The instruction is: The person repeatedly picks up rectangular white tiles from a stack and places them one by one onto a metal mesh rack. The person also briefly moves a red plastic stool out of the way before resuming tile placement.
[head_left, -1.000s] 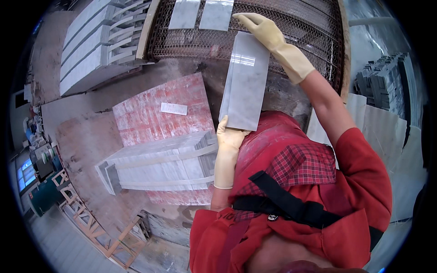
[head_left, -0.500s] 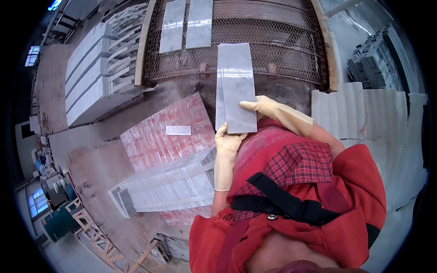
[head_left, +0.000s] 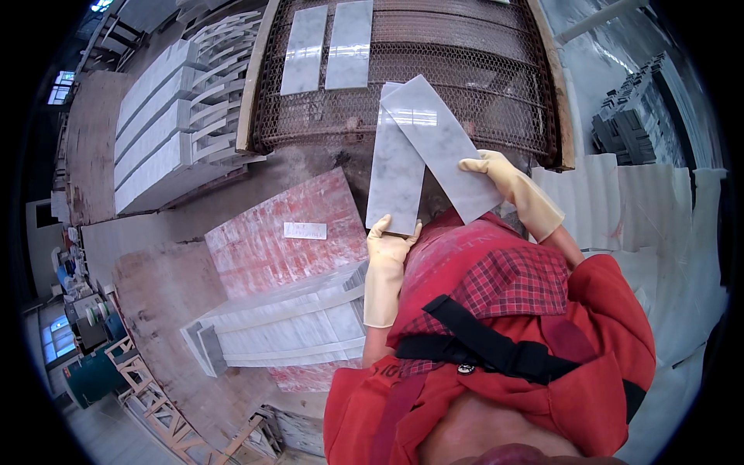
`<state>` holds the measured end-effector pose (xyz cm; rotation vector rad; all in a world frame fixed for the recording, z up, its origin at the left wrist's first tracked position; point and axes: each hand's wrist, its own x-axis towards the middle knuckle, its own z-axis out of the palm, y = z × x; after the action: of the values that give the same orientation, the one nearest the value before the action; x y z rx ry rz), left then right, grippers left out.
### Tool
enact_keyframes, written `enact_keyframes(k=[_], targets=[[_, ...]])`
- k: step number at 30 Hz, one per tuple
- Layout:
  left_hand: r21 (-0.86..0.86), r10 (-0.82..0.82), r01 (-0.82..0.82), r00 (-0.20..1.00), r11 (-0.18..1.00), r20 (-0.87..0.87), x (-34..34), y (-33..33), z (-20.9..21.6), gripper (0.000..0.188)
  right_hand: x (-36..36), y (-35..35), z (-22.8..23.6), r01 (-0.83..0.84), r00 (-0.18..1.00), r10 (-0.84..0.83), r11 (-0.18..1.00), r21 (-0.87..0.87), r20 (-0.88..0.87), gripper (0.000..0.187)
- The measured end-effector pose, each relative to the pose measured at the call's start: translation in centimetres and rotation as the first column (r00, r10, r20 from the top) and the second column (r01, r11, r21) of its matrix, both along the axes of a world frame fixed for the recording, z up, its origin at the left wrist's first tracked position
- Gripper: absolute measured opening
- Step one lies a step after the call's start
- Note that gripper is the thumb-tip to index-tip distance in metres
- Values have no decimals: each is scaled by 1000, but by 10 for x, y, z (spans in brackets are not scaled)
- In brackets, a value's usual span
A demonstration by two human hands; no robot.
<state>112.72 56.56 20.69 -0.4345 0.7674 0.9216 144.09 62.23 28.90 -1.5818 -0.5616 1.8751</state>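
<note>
Open mesh lies bare across the near half of the wire-mesh conveyor (head_left: 480, 70); two grey marble tiles (head_left: 325, 46) rest flat toward its far left. Over its near edge, the gloved left hand (head_left: 390, 240) pinches the bottom of an upright polished marble tile (head_left: 397, 174), while the gloved right hand (head_left: 496, 174) clasps a second, tilted tile (head_left: 442, 143) overlapping it.

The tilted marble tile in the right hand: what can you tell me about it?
The tilted marble tile is a long, thin rectangle of pale grey, faintly veined, glossy stone. The right hand, in a yellow rubber glove, holds its lower end. It leans left, overlapping the upright tile held by the left hand, above the wire-mesh conveyor.
</note>
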Motion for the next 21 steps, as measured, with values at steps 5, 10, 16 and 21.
enact_keyframes(k=[5,10,16,21], targets=[[-48,23,-26,998,999,-56,2,6,14,62,19,17,8,-72,995,70,997,14,72,42],[-47,12,-17,995,999,-103,3,11,16,66,38,45,30,-135,982,138,990,-33,126,40],[-76,-12,2,991,997,-136,-1,18,7,65,83,88,26,-274,947,273,962,-19,170,43],[-57,-19,9,983,998,-182,0,19,9,63,109,128,37,-397,899,393,917,-16,194,39]])
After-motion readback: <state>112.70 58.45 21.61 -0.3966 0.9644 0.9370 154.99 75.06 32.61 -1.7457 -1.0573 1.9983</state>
